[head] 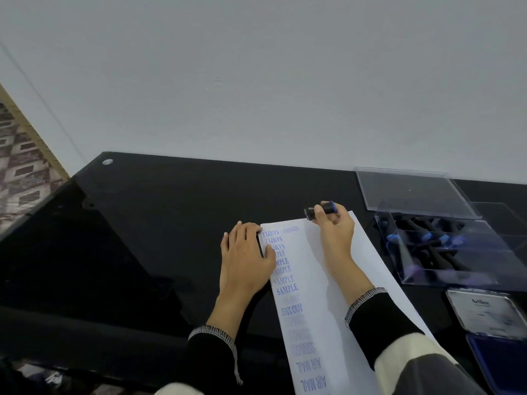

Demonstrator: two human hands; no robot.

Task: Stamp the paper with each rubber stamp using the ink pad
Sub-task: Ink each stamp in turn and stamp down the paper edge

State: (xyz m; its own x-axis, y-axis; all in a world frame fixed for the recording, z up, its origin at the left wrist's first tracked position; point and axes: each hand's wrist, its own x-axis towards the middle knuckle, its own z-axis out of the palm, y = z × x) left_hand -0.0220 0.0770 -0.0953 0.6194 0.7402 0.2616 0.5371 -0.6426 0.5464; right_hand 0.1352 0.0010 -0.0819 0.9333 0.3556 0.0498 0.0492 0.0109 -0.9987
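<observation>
Hands working apart: left hand (246, 252) is pressing flat on the paper (322, 280), right hand (335, 226) is pinching a rubber stamp (320, 210) above the sheet's far edge. Risk: dry stamp printing faint, since the ink pad (499, 357) is lying well away.

I am at a black glass table (171, 223) that runs up against a plain white wall (256, 81). A small round metal fitting (107, 162) shows near the table's far left corner. Off to my left, past the table's edge, lies a carpet (20, 172) patterned in dark and pale blocks, with a light wooden strip (34, 132) running along it where it meets the wall.
</observation>
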